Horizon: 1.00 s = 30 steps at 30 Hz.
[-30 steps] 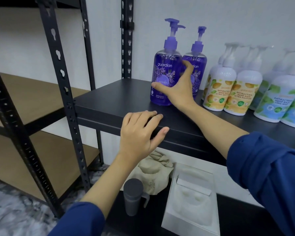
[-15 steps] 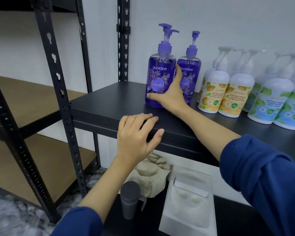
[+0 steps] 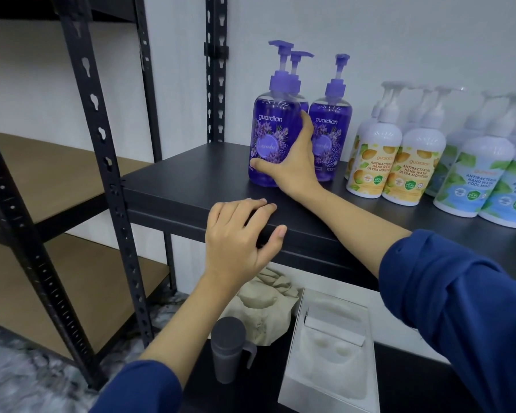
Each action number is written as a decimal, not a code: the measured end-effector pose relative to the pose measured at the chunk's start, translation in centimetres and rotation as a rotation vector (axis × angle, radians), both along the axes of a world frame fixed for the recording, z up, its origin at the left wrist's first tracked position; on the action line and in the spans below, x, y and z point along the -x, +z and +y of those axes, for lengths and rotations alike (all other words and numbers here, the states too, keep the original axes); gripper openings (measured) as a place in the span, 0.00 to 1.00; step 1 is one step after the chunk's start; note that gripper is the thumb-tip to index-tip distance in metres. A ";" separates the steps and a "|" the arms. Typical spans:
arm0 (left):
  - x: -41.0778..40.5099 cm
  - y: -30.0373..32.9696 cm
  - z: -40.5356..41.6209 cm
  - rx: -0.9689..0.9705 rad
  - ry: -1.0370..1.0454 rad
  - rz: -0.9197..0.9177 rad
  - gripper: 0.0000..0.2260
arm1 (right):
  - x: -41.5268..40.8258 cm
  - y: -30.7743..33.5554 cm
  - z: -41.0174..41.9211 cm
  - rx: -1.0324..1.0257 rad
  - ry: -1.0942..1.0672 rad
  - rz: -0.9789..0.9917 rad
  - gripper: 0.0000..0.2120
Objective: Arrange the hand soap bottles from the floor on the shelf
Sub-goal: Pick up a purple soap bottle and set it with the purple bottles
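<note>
A purple lavender soap bottle (image 3: pixel 270 135) stands upright on the black shelf (image 3: pixel 191 180), near its left end. My right hand (image 3: pixel 292 162) grips it low, thumb across the front and fingers round its right side. A second purple bottle (image 3: pixel 331 129) stands just to the right, and the pump of a third shows behind the first. White pump bottles with orange labels (image 3: pixel 393 162) and mint labels (image 3: pixel 483 180) line up further right. My left hand (image 3: pixel 239 236) holds the shelf's front edge, fingers on top and thumb on the face.
Black perforated uprights (image 3: pixel 102 162) frame the shelving. A wooden-board rack (image 3: pixel 42 162) stands at the left. On the lower black shelf sit a grey lidded cup (image 3: pixel 228 350), a beige cloth bundle (image 3: pixel 265 302) and an open white box (image 3: pixel 331 350). Marbled floor shows at the bottom left.
My right hand has shifted its grip lower on the front purple bottle and nudged it slightly back and left. My left hand stays on the shelf edge.
</note>
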<state>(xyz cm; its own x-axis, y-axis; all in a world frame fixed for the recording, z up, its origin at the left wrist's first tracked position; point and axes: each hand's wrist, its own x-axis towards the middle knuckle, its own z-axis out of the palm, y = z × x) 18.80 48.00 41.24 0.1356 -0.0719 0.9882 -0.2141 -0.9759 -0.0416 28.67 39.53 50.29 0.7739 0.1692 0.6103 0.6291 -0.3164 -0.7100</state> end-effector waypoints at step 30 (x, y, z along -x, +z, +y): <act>7.2 2.7 -0.2 -0.062 0.178 0.601 0.20 | 3.8 0.6 -2.9 0.614 -0.175 0.102 0.27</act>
<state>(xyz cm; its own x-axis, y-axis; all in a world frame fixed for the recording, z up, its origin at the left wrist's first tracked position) 11.64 47.84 43.95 0.6809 -0.0517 0.7305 -0.0520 -0.9984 -0.0222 24.85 36.66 50.85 0.8705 0.3302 0.3649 0.4705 -0.7756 -0.4208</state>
